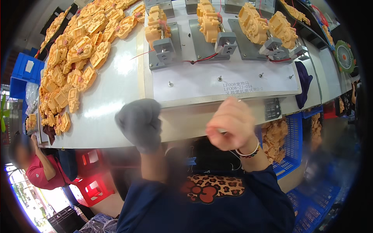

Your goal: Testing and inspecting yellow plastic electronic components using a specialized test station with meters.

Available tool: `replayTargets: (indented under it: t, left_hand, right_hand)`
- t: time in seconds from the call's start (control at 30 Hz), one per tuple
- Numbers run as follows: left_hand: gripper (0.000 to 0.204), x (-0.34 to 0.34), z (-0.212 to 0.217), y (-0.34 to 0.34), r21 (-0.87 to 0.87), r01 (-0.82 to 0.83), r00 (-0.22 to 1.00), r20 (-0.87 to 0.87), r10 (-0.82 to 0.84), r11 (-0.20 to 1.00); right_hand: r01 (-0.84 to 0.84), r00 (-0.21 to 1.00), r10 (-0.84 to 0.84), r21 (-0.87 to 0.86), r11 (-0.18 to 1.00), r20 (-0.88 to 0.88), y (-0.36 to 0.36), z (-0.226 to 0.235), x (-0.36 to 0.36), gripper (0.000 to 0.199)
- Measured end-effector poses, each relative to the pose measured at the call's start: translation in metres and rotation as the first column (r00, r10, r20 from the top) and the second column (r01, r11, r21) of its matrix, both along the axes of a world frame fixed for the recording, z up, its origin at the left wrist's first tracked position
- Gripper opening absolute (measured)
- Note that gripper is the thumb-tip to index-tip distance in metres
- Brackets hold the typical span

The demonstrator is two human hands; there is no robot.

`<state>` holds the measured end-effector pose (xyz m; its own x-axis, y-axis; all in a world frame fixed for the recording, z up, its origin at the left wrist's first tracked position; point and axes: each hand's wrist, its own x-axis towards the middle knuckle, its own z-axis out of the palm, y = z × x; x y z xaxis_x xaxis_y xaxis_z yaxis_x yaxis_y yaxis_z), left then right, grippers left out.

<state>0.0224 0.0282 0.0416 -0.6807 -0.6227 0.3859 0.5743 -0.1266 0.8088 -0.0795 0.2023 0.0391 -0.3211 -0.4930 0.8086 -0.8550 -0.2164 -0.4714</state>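
Both fists raised at the surface (116,89) edge

Left hand (140,124), grey-gloved, clenched and empty; right hand (231,124) bare, curled shut, contents unclear. Orange gear housings (250,23) clamped on the test fixture (221,83) beyond; best reached one at a time.

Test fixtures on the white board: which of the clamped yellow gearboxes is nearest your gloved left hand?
The leftmost yellow gearbox, in the clamp fixture directly above the gloved left hand; the others sit farther right.
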Motion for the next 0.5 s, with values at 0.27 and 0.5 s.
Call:
replayTargets:
  t: [0.27, 0.5]
  left_hand:
    - [0.014, -0.039, 0.019, -0.005, -0.967, -0.157, 0.767, 0.008, 0.641, 0.199]
    - [0.012, -0.037, 0.007, -0.004, -0.94, -0.067, 0.763, 0.167, 0.624, 0.334]
  right_hand:
    - [0.261, 0.958, -0.256, -0.026, 0.965, 0.125, 0.031, 0.023, -0.052, 0.008]
    - [0.162, 0.974, -0.196, 0.258, 0.952, 0.112, 0.007, 0.021, -0.068, 0.01]
